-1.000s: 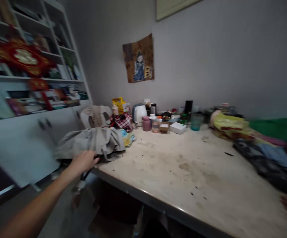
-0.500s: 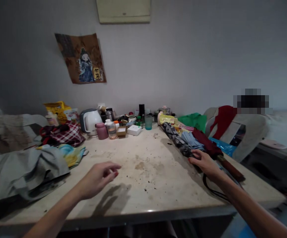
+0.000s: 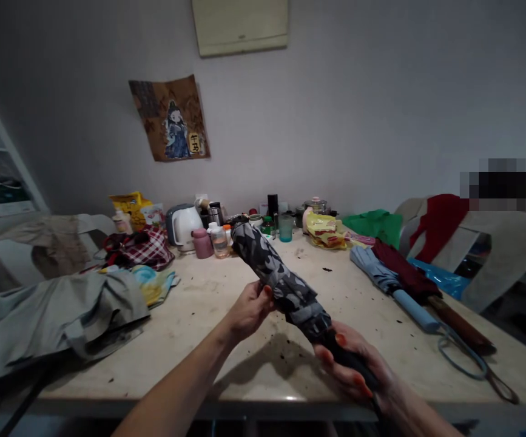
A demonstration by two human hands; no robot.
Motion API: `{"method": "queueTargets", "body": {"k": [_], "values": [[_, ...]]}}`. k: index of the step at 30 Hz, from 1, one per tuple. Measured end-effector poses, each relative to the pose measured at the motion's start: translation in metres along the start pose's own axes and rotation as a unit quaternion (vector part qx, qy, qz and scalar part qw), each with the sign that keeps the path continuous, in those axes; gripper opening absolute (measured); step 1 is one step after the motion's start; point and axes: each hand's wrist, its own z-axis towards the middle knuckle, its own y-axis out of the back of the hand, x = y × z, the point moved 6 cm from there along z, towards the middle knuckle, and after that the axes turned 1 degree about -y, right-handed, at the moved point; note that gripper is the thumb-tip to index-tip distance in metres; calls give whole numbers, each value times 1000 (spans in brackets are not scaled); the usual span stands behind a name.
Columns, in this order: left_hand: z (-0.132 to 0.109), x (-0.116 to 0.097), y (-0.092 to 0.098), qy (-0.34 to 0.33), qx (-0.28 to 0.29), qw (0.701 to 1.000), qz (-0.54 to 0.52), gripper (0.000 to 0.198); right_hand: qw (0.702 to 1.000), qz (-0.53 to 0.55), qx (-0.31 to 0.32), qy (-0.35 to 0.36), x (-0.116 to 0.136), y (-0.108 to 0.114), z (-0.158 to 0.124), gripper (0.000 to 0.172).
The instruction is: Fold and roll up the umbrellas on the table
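The right hand (image 3: 366, 347), at the lower right of centre, has its grip clamped around the black handle (image 3: 345, 352) of a camouflage umbrella (image 3: 281, 276). The left hand (image 3: 250, 308), at the lower centre, has its grip closed on the folded canopy, the thumb against the near side and the other fingers partly hidden. The umbrella slants from the middle of the frame down toward the lower right, furled and raised above the table (image 3: 176, 334); dark specks lie scattered over the pale top.

At the right lie a light blue umbrella (image 3: 372, 266), with a cord loop at its handle, and, just beside it, a dark red umbrella (image 3: 399, 270) with a brown handle. A grey cloth (image 3: 85, 315) covers the lower left, a yellow-and-blue cloth (image 3: 153, 284) next to it and a plaid bag (image 3: 151, 247) behind.

Along the far edge, from left to right, stand a white kettle (image 3: 187, 227), a pink jar (image 3: 202, 244), a teal cup (image 3: 285, 228) and a yellow packet (image 3: 325, 230). A red cloth (image 3: 440, 221) hangs over a chair (image 3: 502, 243) at the right. On the wall, upper left of centre, is a brown poster (image 3: 171, 121).
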Motion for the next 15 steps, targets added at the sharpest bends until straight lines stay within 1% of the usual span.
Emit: {"method": "queueTargets", "body": {"k": [1,3,5,6,7,8,9,10,11,12,13,14,15], "values": [[-3,-4,4,-13,1,998,63,55,1000,-11,9,-11,-2,-1,-1,44],[-7,-13,10,-36,6,980,193,61,999,-41,20,-24,-6,-6,-3,47],[-9,-22,13,-51,3,960,275,64,996,-85,10,-15,-5,-13,-4,49],[-10,-27,14,-56,-7,954,293,65,992,-129,-7,2,-2,-16,-4,48],[-11,-31,14,-57,-22,952,300,64,980,-191,-39,26,4,-16,-5,46],[-13,-36,13,-56,-40,952,298,62,957,-272,-83,59,13,-14,-6,44],[-16,-42,10,-54,-56,956,283,60,916,-365,-134,97,25,-10,-8,43],[-20,-50,5,-53,-66,964,253,56,858,-456,-190,136,39,-5,-11,44],[-25,-60,-1,-53,-67,974,210,52,787,-540,-247,169,54,2,-15,47],[-30,-72,-10,-58,-56,985,149,47,707,-610,-301,193,68,10,-20,50],[-36,-84,-20,-58,-40,994,81,45,628,-665,-351,202,80,18,-24,53],[-41,-98,-30,-56,-20,998,32,41,560,-700,-394,204,90,27,-27,54],[-45,-113,-36,-66,-14,998,3,36,516,-717,-423,203,98,35,-29,54]]}}
